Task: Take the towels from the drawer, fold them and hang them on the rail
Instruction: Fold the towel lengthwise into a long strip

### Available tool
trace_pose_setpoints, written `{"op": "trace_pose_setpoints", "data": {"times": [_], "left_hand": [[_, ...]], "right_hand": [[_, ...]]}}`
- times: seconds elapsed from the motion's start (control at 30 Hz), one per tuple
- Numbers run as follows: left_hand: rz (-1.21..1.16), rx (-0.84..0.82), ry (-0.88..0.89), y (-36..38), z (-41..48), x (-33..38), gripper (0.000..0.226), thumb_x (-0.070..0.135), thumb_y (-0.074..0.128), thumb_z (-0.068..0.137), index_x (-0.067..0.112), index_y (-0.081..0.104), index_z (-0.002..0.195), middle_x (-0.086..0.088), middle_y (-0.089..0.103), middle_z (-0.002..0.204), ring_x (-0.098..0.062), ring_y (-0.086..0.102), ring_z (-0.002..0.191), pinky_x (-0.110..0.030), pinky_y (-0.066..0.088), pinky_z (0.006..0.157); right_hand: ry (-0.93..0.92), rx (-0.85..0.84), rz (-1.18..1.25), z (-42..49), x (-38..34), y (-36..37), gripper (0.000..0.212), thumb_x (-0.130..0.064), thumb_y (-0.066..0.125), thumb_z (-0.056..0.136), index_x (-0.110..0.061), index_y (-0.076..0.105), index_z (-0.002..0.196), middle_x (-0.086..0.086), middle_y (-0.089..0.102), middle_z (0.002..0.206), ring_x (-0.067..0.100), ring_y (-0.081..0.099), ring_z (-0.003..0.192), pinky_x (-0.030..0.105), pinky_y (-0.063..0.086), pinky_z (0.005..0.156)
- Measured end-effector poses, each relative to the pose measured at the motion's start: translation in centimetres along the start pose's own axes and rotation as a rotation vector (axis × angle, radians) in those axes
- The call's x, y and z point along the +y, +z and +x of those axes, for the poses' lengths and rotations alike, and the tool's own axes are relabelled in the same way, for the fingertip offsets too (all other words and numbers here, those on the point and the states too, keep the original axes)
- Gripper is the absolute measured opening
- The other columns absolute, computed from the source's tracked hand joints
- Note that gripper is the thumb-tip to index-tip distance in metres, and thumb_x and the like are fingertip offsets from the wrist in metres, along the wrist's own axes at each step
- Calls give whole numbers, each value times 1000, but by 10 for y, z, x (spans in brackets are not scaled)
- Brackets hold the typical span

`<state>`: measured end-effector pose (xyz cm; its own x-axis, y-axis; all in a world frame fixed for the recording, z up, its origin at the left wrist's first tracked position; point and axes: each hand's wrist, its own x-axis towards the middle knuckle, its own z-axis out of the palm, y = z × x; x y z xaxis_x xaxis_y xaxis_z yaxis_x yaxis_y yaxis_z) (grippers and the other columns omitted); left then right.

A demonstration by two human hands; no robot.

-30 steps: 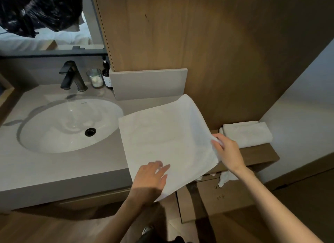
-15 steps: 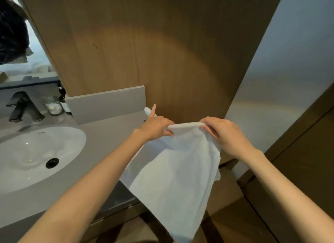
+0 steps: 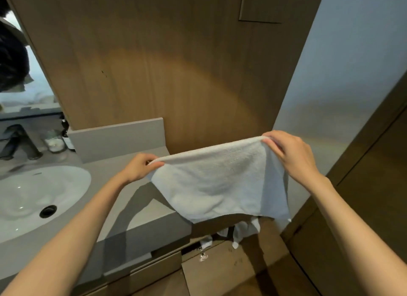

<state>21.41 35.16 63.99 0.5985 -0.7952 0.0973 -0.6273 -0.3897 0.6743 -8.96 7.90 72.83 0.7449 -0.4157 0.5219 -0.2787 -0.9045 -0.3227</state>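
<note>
the fingers point(image 3: 155, 162) of the left hand point(image 3: 141, 166) are curled and pinch the top edge of the white towel point(image 3: 215, 183) at its ten o'clock corner. the right hand point(image 3: 290, 154) pinches the same edge at the two o'clock corner, fingers bent over the cloth. between the two hands the towel hangs in the air, spread wide, and a second layer shows behind the front one along its right side and bottom. it hangs in front of the wood wall panel point(image 3: 176, 75), just past the right end of the grey countertop point(image 3: 123, 207), whose sink point(image 3: 33, 196) lies at eight o'clock of the view. below the towel, at six o'clock, more white cloth point(image 3: 244, 229) spills from what we take to be the open drawer, though that part is dark and half hidden. we judge this towel taken out and folded once. no rail shows here, so the hanging is not yet done, and the cloth below suggests that more towels wait.
</note>
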Motion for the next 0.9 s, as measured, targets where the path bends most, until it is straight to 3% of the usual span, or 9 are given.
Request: {"op": "trace_pose_setpoints", "data": {"times": [0.13, 0.2, 0.3, 0.4, 0.63, 0.8, 0.9], "left_hand": [[-39, 270, -11, -49, -2, 25, 27, 27, 59, 94, 22, 60, 67, 6, 56, 66, -6, 47, 61, -18, 35, 56], [-93, 406, -19, -75, -3, 31, 32, 30, 60, 94, 19, 57, 64, 3, 54, 63, -10, 46, 59, -21, 34, 54], [-114, 562, -30, -111, -8, 33, 36, 34, 65, 90, 11, 59, 63, -5, 56, 60, -16, 46, 55, -22, 35, 52], [-94, 654, -80, -135, -12, 26, 37, 39, 68, 86, 10, 58, 65, -5, 58, 61, -15, 48, 55, -27, 37, 54], [30, 797, -198, -191, 1, -16, 42, 53, 68, 80, 13, 63, 70, -5, 63, 62, -23, 59, 60, -31, 42, 57], [-56, 874, -106, -238, 18, -38, 38, 52, 72, 77, 17, 63, 67, -6, 64, 58, -28, 64, 55, -40, 54, 60], [-87, 906, 19, -256, 17, -48, 23, 38, 76, 78, 21, 65, 67, 2, 64, 63, -15, 62, 52, -32, 55, 54]], "right_hand": [[46, 85, -32, 21, -4, 4, 26, -45, 37, 102, -33, 58, 96, -12, 64, 94, 16, 60, 87, 34, 42, 65], [90, 111, -43, 39, -10, 6, 28, -47, 38, 101, -27, 55, 91, -10, 59, 83, 19, 56, 78, 32, 33, 63], [122, 140, 3, 70, -26, 8, 34, -53, 42, 98, -24, 53, 84, -9, 55, 72, 16, 51, 67, 31, 34, 63], [127, 142, 64, 101, -40, 20, 38, -58, 50, 92, -23, 56, 78, -11, 55, 68, 7, 51, 64, 27, 33, 60], [65, 92, 102, 173, -82, 87, 43, -62, 57, 85, -22, 57, 69, -8, 57, 65, 12, 56, 61, 22, 37, 54], [7, 204, 75, 220, -106, 111, 40, -57, 56, 88, -19, 62, 76, -4, 62, 69, 12, 57, 61, 27, 48, 58], [-58, 234, 61, 227, -113, 118, 35, -51, 56, 92, -20, 61, 76, -5, 58, 69, 11, 53, 65, 22, 37, 54]]}}
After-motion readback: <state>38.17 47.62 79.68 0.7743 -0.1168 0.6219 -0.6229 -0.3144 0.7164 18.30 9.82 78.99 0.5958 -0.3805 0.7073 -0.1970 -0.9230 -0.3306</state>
